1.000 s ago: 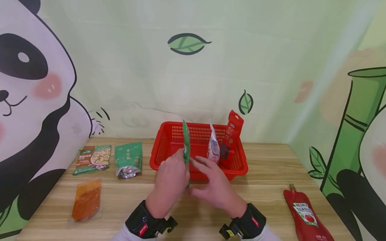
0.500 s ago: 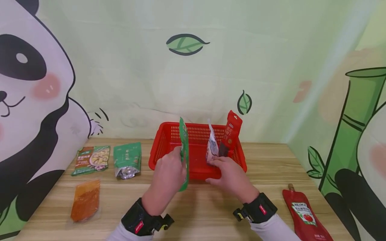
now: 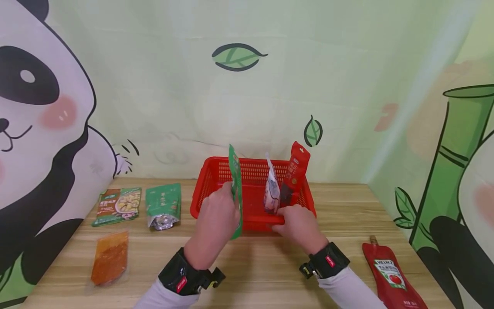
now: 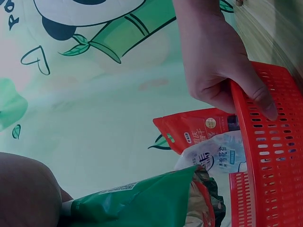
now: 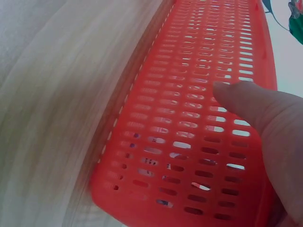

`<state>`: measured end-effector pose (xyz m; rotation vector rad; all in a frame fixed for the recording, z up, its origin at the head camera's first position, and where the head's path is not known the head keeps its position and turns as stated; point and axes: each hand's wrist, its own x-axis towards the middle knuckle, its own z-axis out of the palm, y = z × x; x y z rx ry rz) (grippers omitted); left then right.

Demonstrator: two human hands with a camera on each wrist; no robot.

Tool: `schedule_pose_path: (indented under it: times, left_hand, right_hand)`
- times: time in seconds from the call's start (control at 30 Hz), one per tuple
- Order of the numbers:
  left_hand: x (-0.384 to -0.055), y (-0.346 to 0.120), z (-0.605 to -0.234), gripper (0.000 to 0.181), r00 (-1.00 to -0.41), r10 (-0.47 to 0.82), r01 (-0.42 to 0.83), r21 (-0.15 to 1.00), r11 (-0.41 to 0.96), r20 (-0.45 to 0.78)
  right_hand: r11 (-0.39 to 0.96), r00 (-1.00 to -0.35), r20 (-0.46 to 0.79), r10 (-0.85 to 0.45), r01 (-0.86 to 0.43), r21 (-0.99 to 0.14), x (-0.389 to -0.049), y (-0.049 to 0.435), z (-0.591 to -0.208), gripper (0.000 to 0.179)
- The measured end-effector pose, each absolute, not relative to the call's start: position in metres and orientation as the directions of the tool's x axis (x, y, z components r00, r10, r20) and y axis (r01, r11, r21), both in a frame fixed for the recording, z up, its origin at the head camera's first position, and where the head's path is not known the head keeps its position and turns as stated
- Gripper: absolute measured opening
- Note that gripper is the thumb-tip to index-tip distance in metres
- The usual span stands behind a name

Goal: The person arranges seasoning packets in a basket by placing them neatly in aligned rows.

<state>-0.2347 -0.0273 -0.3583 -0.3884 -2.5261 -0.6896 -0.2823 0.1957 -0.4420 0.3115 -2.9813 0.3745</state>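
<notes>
My left hand [image 3: 216,216] holds a green food packet [image 3: 235,171] upright and edge-on, over the left part of a red plastic basket [image 3: 258,225]. In the left wrist view this green packet [image 4: 137,201] lies across the bottom, its printed face partly turned away. My right hand [image 3: 300,227] grips the basket's front rim towards the right, with the thumb [image 5: 239,99] against the outside of the slotted wall and the fingers over the inside. Within the basket, a white pouch [image 3: 272,191] and a tall red snack packet [image 3: 296,171] stand at the right end.
Left of the basket lie a brown-and-green packet [image 3: 118,206], a green pouch [image 3: 164,204] with a silver base and an orange sachet [image 3: 110,257]. A red Heinz ketchup pouch [image 3: 393,277] lies at the right. A panda-printed backdrop [image 3: 170,98] rises behind the wooden table [image 3: 247,279].
My right hand has left the green packet's side and moved right onto the basket's front rim. The left hand keeps hold of the green packet, which has shifted slightly left and up.
</notes>
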Motion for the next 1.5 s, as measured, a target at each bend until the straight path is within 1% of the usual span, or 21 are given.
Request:
schedule_pose_path:
  times: [0.17,0.33,0.53,0.63,0.7,0.8,0.93,1.07,1.3,1.5]
  left_hand:
    - [-0.238,-0.028,-0.356,0.032,-0.848,0.131,0.376,0.410,0.831,0.513]
    - [-0.243,-0.027,-0.353,0.031,-0.862,0.128,0.368,0.430,0.825,0.491]
    - [-0.258,-0.021,-0.350,0.023,-0.866,0.140,0.374,0.436,0.819,0.479]
    - [-0.268,-0.018,-0.348,0.023,-0.879,0.148,0.364,0.438,0.822,0.453]
    - [-0.276,-0.016,-0.346,0.023,-0.894,0.148,0.347,0.444,0.826,0.423]
    - [-0.290,-0.011,-0.344,0.026,-0.917,0.144,0.316,0.459,0.830,0.371]
    - [-0.311,-0.005,-0.342,0.023,-0.946,0.122,0.267,0.506,0.820,0.300]
    - [-0.330,0.000,-0.344,0.019,-0.973,0.084,0.192,0.552,0.811,0.215]
    - [-0.357,0.008,-0.349,0.018,-0.993,0.041,0.094,0.544,0.834,0.109]
    - [-0.372,0.011,-0.353,0.017,-1.000,0.002,0.009,0.579,0.815,0.012]
  right_hand:
    - [0.955,-0.968,0.157,-0.198,-0.227,-0.192,-0.284,0.195,-0.444,0.033]
    - [0.952,-0.949,0.202,-0.240,-0.272,-0.144,-0.286,0.198,-0.447,0.032]
    - [0.950,-0.921,0.269,-0.281,-0.306,-0.055,-0.287,0.201,-0.450,0.030]
    - [0.949,-0.912,0.284,-0.295,-0.315,-0.024,-0.288,0.202,-0.452,0.028]
    - [0.947,-0.907,0.292,-0.305,-0.321,-0.007,-0.288,0.203,-0.452,0.028]
    - [0.944,-0.904,0.295,-0.310,-0.328,-0.012,-0.288,0.203,-0.453,0.027]
    - [0.946,-0.909,0.288,-0.301,-0.322,-0.028,-0.287,0.203,-0.456,0.026]
    - [0.948,-0.913,0.282,-0.295,-0.317,-0.033,-0.286,0.202,-0.459,0.027]
    - [0.951,-0.912,0.292,-0.289,-0.309,-0.025,-0.286,0.201,-0.458,0.029]
    - [0.951,-0.915,0.283,-0.288,-0.309,-0.030,-0.286,0.200,-0.456,0.030]
